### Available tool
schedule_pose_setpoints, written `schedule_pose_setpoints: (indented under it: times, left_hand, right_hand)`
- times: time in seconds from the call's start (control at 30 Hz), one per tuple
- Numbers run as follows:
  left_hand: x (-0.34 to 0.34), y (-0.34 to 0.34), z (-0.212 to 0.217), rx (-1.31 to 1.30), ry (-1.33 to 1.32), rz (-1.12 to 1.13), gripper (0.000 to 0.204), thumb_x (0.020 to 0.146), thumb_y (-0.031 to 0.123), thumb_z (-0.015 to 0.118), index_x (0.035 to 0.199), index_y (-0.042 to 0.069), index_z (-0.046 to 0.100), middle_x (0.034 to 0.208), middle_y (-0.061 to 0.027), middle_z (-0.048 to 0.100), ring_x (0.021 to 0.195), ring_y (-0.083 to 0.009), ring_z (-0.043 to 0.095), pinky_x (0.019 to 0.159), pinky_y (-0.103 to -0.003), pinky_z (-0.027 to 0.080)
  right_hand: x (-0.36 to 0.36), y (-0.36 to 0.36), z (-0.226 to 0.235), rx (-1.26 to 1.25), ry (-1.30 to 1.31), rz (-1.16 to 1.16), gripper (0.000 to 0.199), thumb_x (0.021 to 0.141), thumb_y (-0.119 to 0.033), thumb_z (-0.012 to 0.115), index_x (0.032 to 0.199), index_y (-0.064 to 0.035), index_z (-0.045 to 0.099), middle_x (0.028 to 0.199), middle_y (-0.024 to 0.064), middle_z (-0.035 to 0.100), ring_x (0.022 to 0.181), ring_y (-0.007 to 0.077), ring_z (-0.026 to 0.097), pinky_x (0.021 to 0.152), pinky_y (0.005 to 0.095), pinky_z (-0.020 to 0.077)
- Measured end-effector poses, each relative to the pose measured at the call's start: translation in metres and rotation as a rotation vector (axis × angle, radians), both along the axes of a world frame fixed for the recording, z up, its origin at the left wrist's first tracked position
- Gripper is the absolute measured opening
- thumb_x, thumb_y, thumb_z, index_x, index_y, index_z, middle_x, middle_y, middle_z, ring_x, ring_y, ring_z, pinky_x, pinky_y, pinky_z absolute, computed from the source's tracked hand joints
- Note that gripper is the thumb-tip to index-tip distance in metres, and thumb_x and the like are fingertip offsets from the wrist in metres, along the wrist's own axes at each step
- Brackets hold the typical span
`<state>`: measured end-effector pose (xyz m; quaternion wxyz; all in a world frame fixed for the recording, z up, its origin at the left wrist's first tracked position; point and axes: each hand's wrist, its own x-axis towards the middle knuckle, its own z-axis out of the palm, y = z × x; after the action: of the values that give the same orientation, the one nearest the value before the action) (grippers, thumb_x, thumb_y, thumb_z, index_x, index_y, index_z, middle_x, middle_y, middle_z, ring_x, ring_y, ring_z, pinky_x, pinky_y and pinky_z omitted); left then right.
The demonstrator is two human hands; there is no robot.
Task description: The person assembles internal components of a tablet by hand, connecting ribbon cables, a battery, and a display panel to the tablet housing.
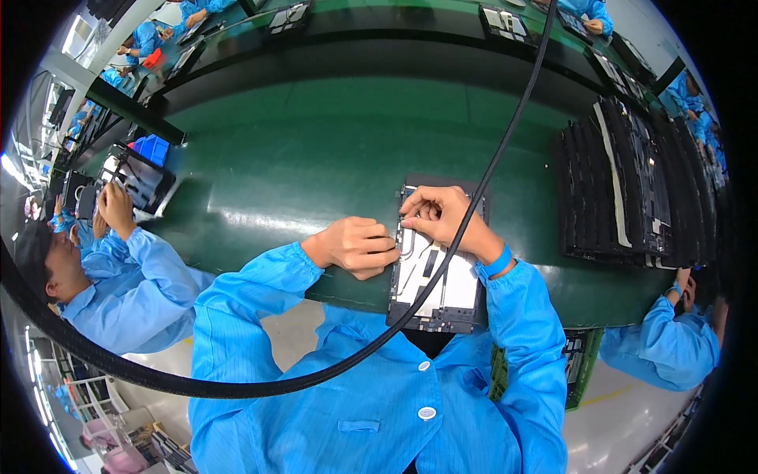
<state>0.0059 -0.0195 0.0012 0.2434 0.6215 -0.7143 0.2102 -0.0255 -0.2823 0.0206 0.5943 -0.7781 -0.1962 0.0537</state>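
Observation:
An opened tablet [452,288] lies on the green workbench in front of me, its pale battery panels and dark circuit strips exposed. Behind its far end shows a dark pad. My left hand [359,247] is closed, fingers curled, with the fingertips at the tablet's left edge. Over the far left corner bends my right hand [444,215], thumb and fingers pinched close to the tablet's parts. Whatever either hand may hold is too small or hidden. A blue band [499,261] circles my right wrist.
Upright black trays with tablet parts [624,189] are stacked at the right of the green bench [316,158]. A black cable [497,158] hangs across the view, passing in front of the tablet. At left, a co-worker [126,276] handles another device [138,178] near a blue bin [150,148].

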Motion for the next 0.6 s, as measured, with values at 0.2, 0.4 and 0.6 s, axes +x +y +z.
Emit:
schedule_pose_setpoints:
  times: [0.2,0.4,0.6]
  left_hand:
    - [0.006,-0.002,-0.001,0.006,0.023,0.044,0.036,0.07,0.014,0.079,0.105,0.005,0.08,0.099,-0.0082,0.076,0.083,-0.0233,0.072,0.068,-0.035,0.06]
    - [0.018,-0.007,0.003,0.025,0.007,0.046,0.034,0.069,0.014,0.081,0.102,0.006,0.079,0.099,-0.0073,0.074,0.082,-0.0232,0.071,0.066,-0.036,0.059]
    - [0.025,-0.008,0.005,0.03,-0.003,0.043,0.034,0.07,0.013,0.081,0.103,0.006,0.078,0.098,-0.0075,0.073,0.082,-0.0238,0.07,0.065,-0.035,0.059]
  right_hand:
    - [-0.001,0.001,0.011,-0.06,0.05,0.007,0.018,0.088,-0.006,0.089,0.102,-0.0004,0.079,0.083,0.0061,0.078,0.075,0.0107,0.072,0.063,0.0285,0.0504]
    - [-0.002,-0.001,0.006,-0.037,0.054,-0.018,0.017,0.089,-0.006,0.087,0.103,-0.0007,0.079,0.082,0.0052,0.078,0.069,0.007,0.065,0.06,0.0268,0.0461]
    - [-0.002,0.0,0.0,0.012,0.025,-0.033,0.021,0.09,-0.004,0.084,0.109,0.0001,0.077,0.087,0.0067,0.081,0.068,0.0071,0.065,0.059,0.0267,0.0459]
